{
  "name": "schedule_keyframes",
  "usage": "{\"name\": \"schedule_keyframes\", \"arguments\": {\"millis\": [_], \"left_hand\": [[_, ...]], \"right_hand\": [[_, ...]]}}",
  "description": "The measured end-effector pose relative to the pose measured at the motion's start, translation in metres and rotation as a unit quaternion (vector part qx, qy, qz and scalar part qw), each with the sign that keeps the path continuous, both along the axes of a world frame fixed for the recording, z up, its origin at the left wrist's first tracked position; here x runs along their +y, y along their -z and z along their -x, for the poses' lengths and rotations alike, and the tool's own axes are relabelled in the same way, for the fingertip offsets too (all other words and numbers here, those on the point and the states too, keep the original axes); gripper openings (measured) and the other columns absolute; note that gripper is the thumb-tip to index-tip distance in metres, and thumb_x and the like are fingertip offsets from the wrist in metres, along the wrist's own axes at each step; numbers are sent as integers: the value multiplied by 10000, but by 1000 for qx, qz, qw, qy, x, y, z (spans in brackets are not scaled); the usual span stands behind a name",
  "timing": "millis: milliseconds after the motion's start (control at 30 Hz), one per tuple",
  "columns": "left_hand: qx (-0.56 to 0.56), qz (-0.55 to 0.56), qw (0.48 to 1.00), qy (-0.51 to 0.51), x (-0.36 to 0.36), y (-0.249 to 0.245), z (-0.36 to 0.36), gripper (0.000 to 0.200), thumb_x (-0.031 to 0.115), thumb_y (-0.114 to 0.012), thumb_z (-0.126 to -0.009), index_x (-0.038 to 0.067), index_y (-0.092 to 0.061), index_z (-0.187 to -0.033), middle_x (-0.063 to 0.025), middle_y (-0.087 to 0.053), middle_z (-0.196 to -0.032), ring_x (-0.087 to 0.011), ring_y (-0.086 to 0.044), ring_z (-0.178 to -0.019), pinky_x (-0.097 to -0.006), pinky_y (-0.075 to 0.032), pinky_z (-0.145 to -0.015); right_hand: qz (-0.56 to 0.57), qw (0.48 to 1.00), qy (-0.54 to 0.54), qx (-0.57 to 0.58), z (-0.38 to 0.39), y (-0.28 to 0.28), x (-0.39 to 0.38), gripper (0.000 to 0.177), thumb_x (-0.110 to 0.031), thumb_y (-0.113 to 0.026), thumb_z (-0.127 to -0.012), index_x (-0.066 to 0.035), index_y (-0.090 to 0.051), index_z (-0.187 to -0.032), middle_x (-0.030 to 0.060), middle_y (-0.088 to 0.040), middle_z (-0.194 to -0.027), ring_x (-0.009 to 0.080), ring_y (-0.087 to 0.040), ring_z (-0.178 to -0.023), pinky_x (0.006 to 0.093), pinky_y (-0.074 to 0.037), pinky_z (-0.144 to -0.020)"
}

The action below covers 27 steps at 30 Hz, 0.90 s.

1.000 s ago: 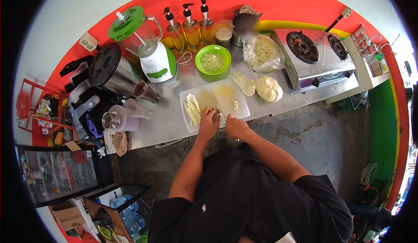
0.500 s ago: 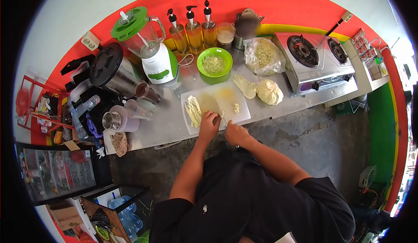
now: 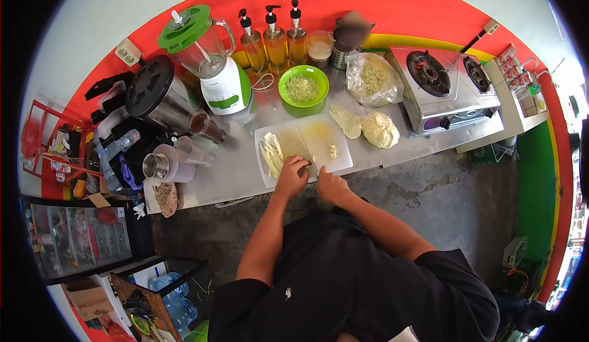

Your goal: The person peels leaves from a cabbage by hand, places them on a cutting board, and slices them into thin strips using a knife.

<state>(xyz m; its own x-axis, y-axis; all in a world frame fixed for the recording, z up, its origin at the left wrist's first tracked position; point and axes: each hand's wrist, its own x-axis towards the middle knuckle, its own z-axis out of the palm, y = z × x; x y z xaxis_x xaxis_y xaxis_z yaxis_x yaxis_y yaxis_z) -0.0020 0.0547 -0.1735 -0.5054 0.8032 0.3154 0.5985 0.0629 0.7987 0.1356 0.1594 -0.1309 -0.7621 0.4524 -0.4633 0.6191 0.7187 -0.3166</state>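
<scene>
left hand (image 3: 291, 179) curled down on cabbage piece (image 3: 302, 165) at near edge of cutting board (image 3: 319, 134) | right hand (image 3: 332, 186) closed on knife (image 3: 314, 170), just beside | risk: blade slips on loose leaves, nicks left fingertips | cut strips (image 3: 270, 153) left of it may scatter

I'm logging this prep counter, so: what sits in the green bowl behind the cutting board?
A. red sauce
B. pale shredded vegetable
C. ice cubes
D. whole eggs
B: the green bowl holds a heap of pale, fine shreds, just behind the cutting board.
</scene>
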Motion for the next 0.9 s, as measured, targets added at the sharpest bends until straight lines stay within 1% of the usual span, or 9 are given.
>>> {"name": "schedule_keyframes", "arguments": {"millis": [100,167,300,367,533,633,700,800,900], "left_hand": [[-10,7,1000,16,-1,-2,1,228,-7,-642,-769,17,-696,-988,-126,-630,-962,-345,-578,-991,-421,-488,-877],[-22,15,999,22,-2,-7,1,239,-6,-639,-760,16,-695,-991,-123,-633,-969,-348,-578,-994,-421,-486,-884],[-11,17,1000,17,-1,-3,3,245,-8,-638,-753,15,-694,-991,-123,-635,-977,-350,-578,-993,-421,-489,-883],[-15,20,1000,8,-2,1,2,244,-8,-636,-757,17,-697,-991,-124,-632,-973,-349,-578,-988,-422,-492,-877],[-31,41,999,15,-3,-3,1,258,-6,-648,-760,14,-709,-1009,-138,-656,-990,-348,-607,-1005,-410,-500,-891],[-25,29,999,16,-3,-2,3,254,-8,-649,-759,12,-704,-1006,-137,-652,-982,-347,-608,-998,-409,-501,-885],[-20,9,1000,12,-1,0,2,231,-12,-637,-761,22,-697,-982,-118,-630,-960,-340,-579,-995,-421,-490,-879],[-19,18,1000,3,-1,2,2,228,-11,-635,-761,19,-693,-980,-118,-630,-961,-339,-579,-1005,-422,-489,-889],[-21,28,999,6,-2,-2,1,228,-8,-633,-762,18,-692,-981,-117,-631,-969,-338,-579,-1012,-424,-491,-895]], "right_hand": [[17,1000,-9,4,10,-4,8,316,-165,-561,-933,50,-486,-1152,283,-713,-1008,434,-726,-942,512,-581,-831],[2,999,-33,3,12,-1,14,318,-161,-565,-933,49,-480,-1157,288,-712,-1014,438,-725,-947,512,-581,-831],[8,999,-29,-9,2,-7,6,330,-150,-580,-919,54,-477,-1157,286,-713,-1003,437,-726,-945,504,-585,-825],[2,1000,-4,-3,1,-5,-2,333,-147,-591,-909,56,-477,-1147,285,-714,-999,441,-725,-943,501,-586,-824],[15,1000,-16,-7,16,-9,11,326,-147,-588,-915,55,-476,-1144,285,-715,-1004,441,-725,-949,508,-584,-830],[14,999,-30,-13,10,-10,9,307,-144,-582,-919,51,-477,-1132,286,-715,-1005,443,-724,-951,511,-582,-834],[13,999,-33,-17,4,-9,4,296,-141,-579,-920,49,-480,-1124,288,-715,-1007,444,-724,-951,509,-583,-835],[3,1000,-8,-11,4,-4,-3,290,-135,-574,-920,49,-479,-1123,294,-711,-1014,452,-720,-956,504,-581,-843],[31,999,10,-13,13,-3,6,306,-138,-574,-923,53,-477,-1141,300,-706,-1022,457,-717,-962,499,-580,-851]]}}
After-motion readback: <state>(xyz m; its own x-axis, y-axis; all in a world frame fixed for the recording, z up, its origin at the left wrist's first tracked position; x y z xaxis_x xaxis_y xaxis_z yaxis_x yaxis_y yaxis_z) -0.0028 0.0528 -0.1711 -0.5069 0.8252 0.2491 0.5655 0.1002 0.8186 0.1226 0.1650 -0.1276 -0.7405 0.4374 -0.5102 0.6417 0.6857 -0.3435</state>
